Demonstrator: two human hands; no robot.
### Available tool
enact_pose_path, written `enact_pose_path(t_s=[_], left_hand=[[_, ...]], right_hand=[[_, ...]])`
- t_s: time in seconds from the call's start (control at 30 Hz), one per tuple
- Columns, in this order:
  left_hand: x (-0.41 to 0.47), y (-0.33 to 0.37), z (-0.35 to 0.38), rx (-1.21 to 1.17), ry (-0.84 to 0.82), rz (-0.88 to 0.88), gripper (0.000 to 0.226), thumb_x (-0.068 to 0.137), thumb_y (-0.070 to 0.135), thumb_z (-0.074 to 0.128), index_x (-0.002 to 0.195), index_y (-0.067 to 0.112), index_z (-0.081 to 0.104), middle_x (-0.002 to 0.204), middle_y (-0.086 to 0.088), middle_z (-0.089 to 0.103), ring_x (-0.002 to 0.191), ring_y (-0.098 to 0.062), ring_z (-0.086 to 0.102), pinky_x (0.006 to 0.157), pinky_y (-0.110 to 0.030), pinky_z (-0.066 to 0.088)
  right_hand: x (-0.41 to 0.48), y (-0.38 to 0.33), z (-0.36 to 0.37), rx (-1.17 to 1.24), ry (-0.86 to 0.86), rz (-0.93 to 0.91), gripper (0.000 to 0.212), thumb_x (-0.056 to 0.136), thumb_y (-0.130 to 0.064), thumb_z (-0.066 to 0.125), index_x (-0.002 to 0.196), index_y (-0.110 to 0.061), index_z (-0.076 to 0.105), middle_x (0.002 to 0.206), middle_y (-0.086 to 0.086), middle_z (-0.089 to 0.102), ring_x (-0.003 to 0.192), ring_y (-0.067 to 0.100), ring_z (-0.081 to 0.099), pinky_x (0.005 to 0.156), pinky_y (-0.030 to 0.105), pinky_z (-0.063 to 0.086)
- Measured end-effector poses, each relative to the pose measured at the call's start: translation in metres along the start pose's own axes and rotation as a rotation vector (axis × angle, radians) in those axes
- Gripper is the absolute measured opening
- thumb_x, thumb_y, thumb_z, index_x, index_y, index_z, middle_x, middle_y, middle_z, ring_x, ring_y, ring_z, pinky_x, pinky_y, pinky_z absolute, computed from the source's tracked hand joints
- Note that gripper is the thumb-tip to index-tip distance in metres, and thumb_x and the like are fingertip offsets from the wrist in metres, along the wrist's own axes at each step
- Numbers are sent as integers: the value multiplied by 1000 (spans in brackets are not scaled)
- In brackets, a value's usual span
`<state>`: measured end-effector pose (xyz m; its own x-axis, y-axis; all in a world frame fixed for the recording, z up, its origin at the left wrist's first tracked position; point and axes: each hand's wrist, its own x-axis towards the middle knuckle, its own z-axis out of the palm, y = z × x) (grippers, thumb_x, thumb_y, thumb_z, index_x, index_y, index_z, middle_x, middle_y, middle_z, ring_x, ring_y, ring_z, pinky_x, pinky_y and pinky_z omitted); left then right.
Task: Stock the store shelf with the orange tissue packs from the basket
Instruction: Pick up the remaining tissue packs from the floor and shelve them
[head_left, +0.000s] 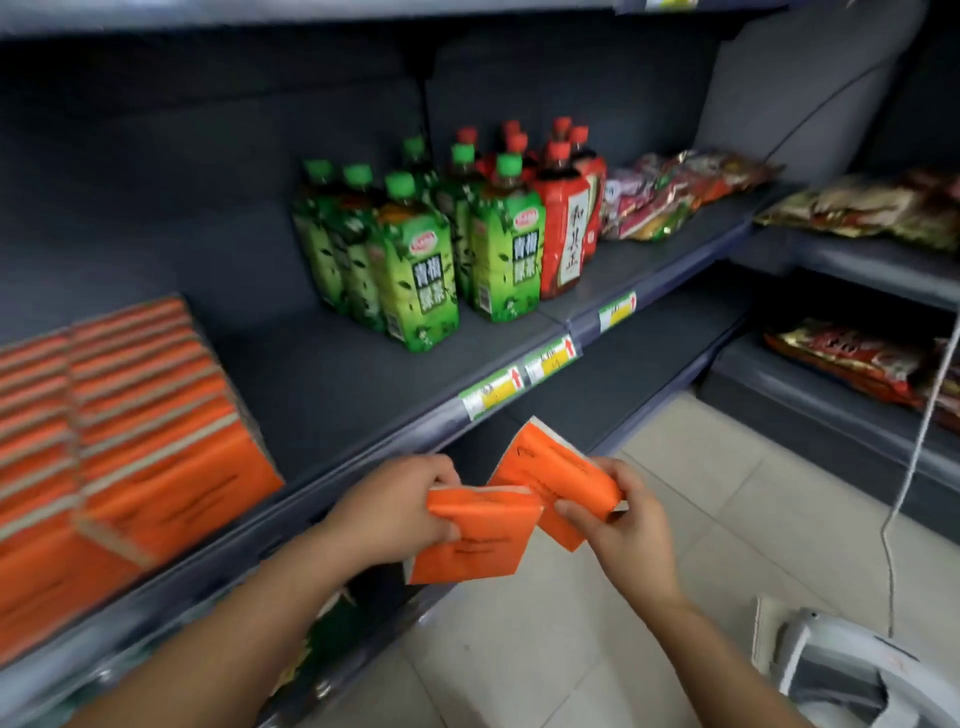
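Observation:
My left hand (387, 512) grips one orange tissue pack (475, 545) in front of the shelf edge. My right hand (618, 525) grips a second orange tissue pack (550, 475), tilted, just right of the first; the two packs touch or overlap. Rows of orange tissue packs (130, 426) stand stacked at the left of the dark grey shelf (322, 374). The white basket (852, 670) sits on the floor at the bottom right, only partly in view.
Green tea bottles (415, 254) and red-labelled bottles (563, 218) stand mid-shelf, with snack bags (670, 192) further right. Bare shelf lies between the tissue rows and the bottles. A thin white cable (930, 415) hangs at the right. More snack bags (852, 358) fill the right-hand shelves.

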<state>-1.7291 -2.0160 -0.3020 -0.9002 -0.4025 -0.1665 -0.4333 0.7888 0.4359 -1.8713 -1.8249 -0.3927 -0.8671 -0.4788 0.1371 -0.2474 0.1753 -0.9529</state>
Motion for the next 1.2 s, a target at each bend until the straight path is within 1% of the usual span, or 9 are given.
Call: enact_pose_path(t_s=[0.13, 0.27, 0.37, 0.43, 0.57, 0.67, 0.9, 1.03, 1.2], left_hand=[[-28, -2, -52, 4, 122, 12, 28, 65, 27, 80, 87, 32, 63, 88, 10, 64, 84, -7, 59, 77, -25, 46], [-49, -9, -101, -3, 208, -14, 28, 64, 25, 82, 88, 29, 67, 79, 15, 57, 76, -4, 55, 69, -17, 41], [-58, -22, -138, -138, 242, -46, 35, 50, 43, 77, 81, 28, 68, 77, 8, 66, 74, -12, 63, 75, -35, 53], [-61, -31, -159, -202, 281, -68, 34, 52, 36, 79, 83, 25, 70, 79, 4, 71, 74, -16, 66, 76, -42, 54], [-59, -46, -195, -365, 349, -118, 30, 60, 14, 84, 86, 17, 68, 82, -5, 69, 69, -13, 63, 65, -31, 54], [-51, -62, -214, -497, 370, -187, 21, 76, -4, 72, 91, 10, 66, 83, -8, 66, 61, -8, 65, 55, -20, 56], [-6, -105, -234, -564, 554, -297, 23, 80, -4, 68, 93, 14, 61, 92, -7, 65, 70, -12, 65, 60, -21, 57], [32, -137, -236, -417, 728, -356, 28, 77, 2, 75, 96, 18, 63, 102, -9, 67, 92, -28, 66, 86, -42, 56], [78, -172, -231, -45, 706, -388, 34, 76, 12, 77, 108, 12, 65, 108, -12, 67, 102, -28, 63, 90, -36, 48]], right_hand=[[13, -61, 11, 35, 1, -124, 47, 61, -31, 80, 98, -38, 52, 95, -21, 60, 86, 3, 57, 75, 25, 48], [32, -114, 37, 4, -30, -222, 45, 66, -24, 85, 94, -37, 52, 94, -15, 62, 88, 11, 57, 77, 37, 50], [45, -147, 65, -22, -61, -319, 40, 70, -21, 83, 96, -32, 55, 99, -8, 61, 91, 14, 56, 80, 40, 50], [51, -161, 85, -46, -54, -357, 40, 72, -21, 81, 102, -27, 57, 105, -3, 58, 95, 15, 55, 81, 38, 49], [64, -170, 121, -91, -66, -352, 43, 76, -21, 79, 114, -21, 60, 109, -4, 56, 102, 17, 53, 84, 34, 45], [73, -162, 143, -99, -101, -319, 46, 77, -23, 78, 119, -22, 59, 107, -8, 55, 104, 18, 54, 87, 36, 46], [90, -135, 174, -60, -239, -275, 43, 77, -24, 79, 114, -27, 58, 109, -9, 63, 104, 15, 57, 88, 37, 48], [100, -119, 184, -16, -303, -245, 41, 74, -22, 81, 106, -33, 58, 104, -9, 65, 98, 16, 61, 85, 43, 51], [111, -114, 187, 8, -340, -241, 44, 73, -20, 82, 103, -40, 57, 100, -12, 65, 90, 15, 61, 81, 43, 52]])
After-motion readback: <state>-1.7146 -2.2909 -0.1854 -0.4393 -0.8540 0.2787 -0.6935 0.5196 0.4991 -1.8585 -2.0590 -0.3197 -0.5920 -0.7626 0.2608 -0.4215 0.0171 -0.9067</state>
